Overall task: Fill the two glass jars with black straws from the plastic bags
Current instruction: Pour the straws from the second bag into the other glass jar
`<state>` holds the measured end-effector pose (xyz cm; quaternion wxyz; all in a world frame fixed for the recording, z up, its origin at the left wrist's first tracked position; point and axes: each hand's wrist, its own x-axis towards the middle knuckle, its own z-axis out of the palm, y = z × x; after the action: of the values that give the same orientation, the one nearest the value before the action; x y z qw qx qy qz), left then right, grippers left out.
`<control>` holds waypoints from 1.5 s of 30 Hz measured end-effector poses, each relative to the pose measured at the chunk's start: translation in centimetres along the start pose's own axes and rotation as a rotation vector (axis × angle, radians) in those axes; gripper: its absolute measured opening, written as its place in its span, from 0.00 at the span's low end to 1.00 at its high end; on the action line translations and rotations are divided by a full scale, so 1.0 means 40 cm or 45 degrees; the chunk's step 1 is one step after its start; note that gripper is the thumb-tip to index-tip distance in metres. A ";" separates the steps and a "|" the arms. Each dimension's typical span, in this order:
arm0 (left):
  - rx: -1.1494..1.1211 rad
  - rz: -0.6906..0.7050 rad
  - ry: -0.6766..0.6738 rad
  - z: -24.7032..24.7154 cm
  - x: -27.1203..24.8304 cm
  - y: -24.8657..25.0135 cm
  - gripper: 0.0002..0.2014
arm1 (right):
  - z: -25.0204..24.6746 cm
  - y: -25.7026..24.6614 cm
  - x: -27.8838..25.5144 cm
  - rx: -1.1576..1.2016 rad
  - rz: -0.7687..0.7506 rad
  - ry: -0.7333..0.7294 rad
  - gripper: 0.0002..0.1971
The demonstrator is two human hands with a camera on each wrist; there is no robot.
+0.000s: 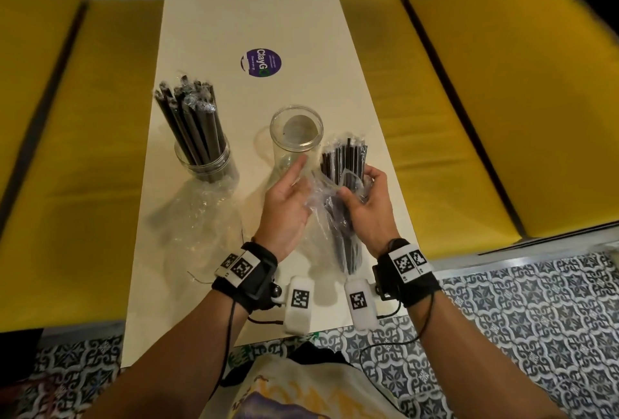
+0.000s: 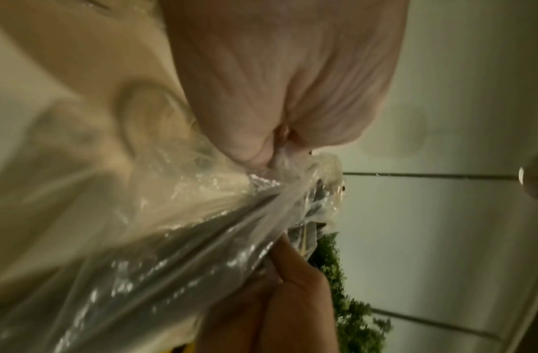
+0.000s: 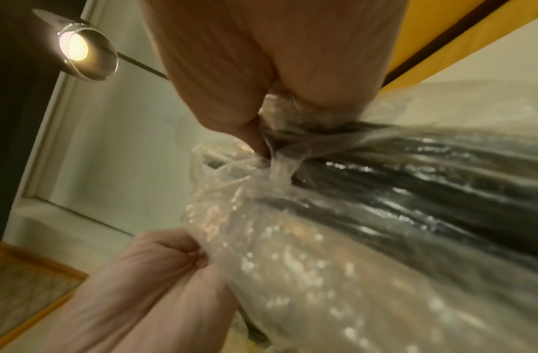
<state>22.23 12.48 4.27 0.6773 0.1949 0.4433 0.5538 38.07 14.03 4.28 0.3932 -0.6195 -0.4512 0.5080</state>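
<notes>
A clear plastic bag point(image 1: 330, 204) of black straws point(image 1: 345, 157) is held upright over the table's right edge, between both hands. My left hand point(image 1: 301, 184) pinches the loose plastic at the bag's mouth point(image 2: 270, 155). My right hand point(image 1: 355, 191) curls round the bundle and pinches the plastic point(image 3: 261, 145). Straw tips stick out above the bag. An empty glass jar point(image 1: 296, 134) stands just behind my left hand. A second jar point(image 1: 202, 159) at the left holds several black straws point(image 1: 191, 110).
An empty crumpled plastic bag point(image 1: 201, 217) lies in front of the filled jar. A purple round sticker point(image 1: 260, 63) sits further back on the cream table point(image 1: 241, 0). Yellow bench seats point(image 1: 435, 117) flank both sides. Patterned floor tiles point(image 1: 519, 318) lie beyond the near edge.
</notes>
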 end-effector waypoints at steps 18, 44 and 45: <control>0.289 0.030 -0.236 0.044 0.009 -0.017 0.24 | 0.004 -0.102 -0.018 0.422 -0.097 -0.335 0.13; -0.044 0.042 0.057 0.050 0.025 0.097 0.11 | 0.013 -0.106 -0.065 -0.315 -0.738 0.014 0.12; -0.078 0.019 0.039 0.055 0.022 0.104 0.09 | 0.012 -0.105 -0.063 -0.373 -0.788 0.042 0.10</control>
<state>21.61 15.09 8.21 0.6720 0.1689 0.4350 0.5751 36.74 12.83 8.84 0.4428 -0.5113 -0.6795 0.2841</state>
